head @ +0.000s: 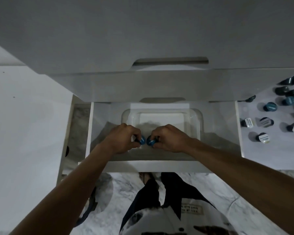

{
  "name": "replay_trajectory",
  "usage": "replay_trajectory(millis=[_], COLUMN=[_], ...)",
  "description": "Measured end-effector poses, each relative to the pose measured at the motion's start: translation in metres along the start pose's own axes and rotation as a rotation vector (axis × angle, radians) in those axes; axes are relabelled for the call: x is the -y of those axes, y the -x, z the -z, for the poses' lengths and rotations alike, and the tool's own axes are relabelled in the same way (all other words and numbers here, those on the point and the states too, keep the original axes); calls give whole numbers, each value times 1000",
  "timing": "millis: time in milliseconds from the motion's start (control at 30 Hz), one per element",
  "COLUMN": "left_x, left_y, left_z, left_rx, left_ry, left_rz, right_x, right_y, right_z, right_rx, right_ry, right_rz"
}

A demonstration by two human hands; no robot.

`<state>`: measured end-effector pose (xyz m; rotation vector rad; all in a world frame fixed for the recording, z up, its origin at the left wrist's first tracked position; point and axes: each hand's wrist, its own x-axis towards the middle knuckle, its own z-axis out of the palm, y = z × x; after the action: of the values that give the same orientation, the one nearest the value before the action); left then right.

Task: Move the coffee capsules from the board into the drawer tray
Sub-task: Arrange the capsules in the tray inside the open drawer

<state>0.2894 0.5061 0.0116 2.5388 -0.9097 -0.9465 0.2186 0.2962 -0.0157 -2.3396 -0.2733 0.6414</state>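
Note:
My left hand grips a blue-lidded coffee capsule, and my right hand grips another blue-lidded capsule. The two capsules sit side by side, almost touching, over the near rim of a clear plastic tray inside the open white drawer. The tray's floor looks bare. Several more capsules, some blue-topped and some with white lids, stand scattered on the white board to the right of the drawer.
White cabinet fronts with a recessed handle rise behind the drawer. A white counter surface lies to the left. Below are a marble floor and my legs.

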Motion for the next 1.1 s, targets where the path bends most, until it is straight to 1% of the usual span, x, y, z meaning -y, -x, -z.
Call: replay_trajectory(millis=[133,300,433,567,767,1000,1100], left_x=[5,11,12,9,7,11,11], left_y=[0,3,1,1,1,7,11], left_z=[-5,-6,-7,-5,-3,-5,-2], left_rx=[21,96,78,115,130,89,48], left_ry=[-23,-41,-54,-63,-100,-70,-75], left_rz=[13,39,31,8,-9,4,-4], right_x=[-1,-4,-4,2,5,9,12], right_y=[-2,0,-2,-6,-7,-1,2], right_z=[-6,-7,-10,-12,-14,-11,-8], right_rx=[0,43,60,78,111,107,56], right_ry=[13,-9,-44,-42,-38,-64,-78], right_rz=[32,-2,-35,-22,-34,-77,-85])
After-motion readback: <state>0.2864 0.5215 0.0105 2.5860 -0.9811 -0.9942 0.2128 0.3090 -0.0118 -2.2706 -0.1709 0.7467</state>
